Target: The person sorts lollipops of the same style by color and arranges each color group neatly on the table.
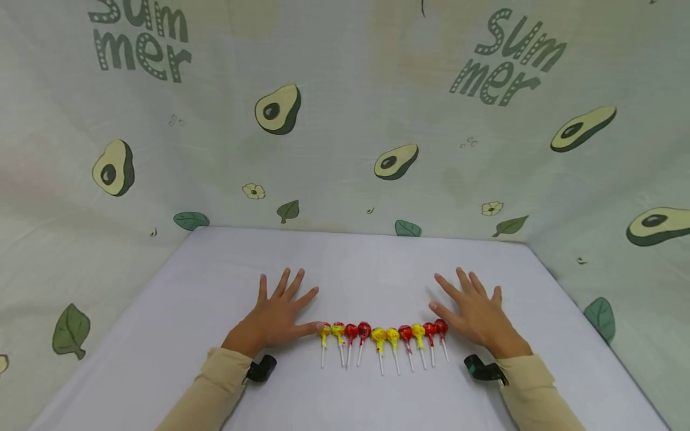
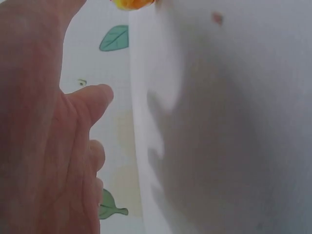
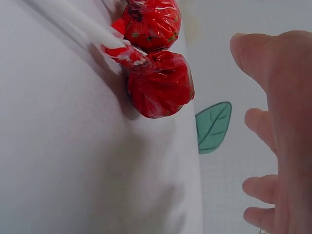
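Several lollipops in red and yellow wrappers lie side by side in a row on the white table, white sticks toward me. My left hand (image 1: 275,320) is spread flat at the row's left end, its thumb tip at the leftmost yellow lollipop (image 1: 324,331); whether it touches I cannot tell. At the other end my right hand (image 1: 480,317) lies with fingers spread, the thumb just beyond the rightmost red lollipop (image 1: 442,326). Neither hand holds anything. In the left wrist view a yellow wrapper (image 2: 131,4) shows at the top edge; in the right wrist view, a shiny red lollipop (image 3: 161,85).
The white table (image 1: 345,269) runs back to a cloth backdrop (image 1: 334,78) printed with avocados, leaves and lettering, which also hangs along both sides. Black wrist cameras sit on the left wrist (image 1: 262,368) and right wrist (image 1: 481,367), beside beige sleeves.
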### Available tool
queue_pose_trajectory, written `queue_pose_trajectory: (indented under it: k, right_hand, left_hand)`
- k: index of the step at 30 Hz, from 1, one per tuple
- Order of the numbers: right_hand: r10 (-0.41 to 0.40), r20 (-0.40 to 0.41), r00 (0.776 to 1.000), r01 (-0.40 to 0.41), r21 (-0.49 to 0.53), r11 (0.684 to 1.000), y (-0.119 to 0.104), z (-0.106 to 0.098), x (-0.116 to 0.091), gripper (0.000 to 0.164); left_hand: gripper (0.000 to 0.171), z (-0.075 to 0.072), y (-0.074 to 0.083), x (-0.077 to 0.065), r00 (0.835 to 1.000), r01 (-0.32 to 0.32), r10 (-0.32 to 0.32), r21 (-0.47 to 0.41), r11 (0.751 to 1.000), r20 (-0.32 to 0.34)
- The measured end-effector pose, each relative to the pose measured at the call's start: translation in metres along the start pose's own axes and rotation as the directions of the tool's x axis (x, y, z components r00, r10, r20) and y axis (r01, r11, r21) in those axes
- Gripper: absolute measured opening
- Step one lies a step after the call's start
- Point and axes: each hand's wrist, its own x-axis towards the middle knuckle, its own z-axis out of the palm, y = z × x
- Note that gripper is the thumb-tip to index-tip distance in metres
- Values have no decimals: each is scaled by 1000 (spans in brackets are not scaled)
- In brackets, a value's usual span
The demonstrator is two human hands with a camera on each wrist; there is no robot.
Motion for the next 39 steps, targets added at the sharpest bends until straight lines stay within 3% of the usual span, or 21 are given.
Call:
queue_pose_trajectory:
  k: [6, 12, 20, 25, 36, 39]
  right_hand:
    - [-63, -65, 996, 63, 5, 998, -1, -2, -9, 69]
    - [-56, -35, 998, 59, 87, 994, -2, -2, -17, 62]
    - [-28, 2, 1000, 26, 258, 966, 3, 2, -29, 44]
    - [-31, 18, 999, 23, 335, 942, 5, 2, -33, 41]
    - [-58, 22, 998, 46, 368, 929, 8, 3, -33, 36]
    - [-57, 23, 998, 44, 381, 924, 10, 5, -35, 36]
  left_hand:
    - [82, 1, 4, -1, 999, -38, 39, -53, 998, 32]
    - [78, 3, 6, -2, 996, -29, 35, -67, 997, 84]
    - [73, 5, 8, 1, 997, -51, 54, -51, 997, 56]
    - [71, 5, 9, 2, 998, -48, 50, -47, 998, 45]
    - [62, 8, 5, 1, 996, -87, 91, -212, 973, 9]
    - [59, 10, 4, 1, 993, -111, 117, -272, 956, 5]
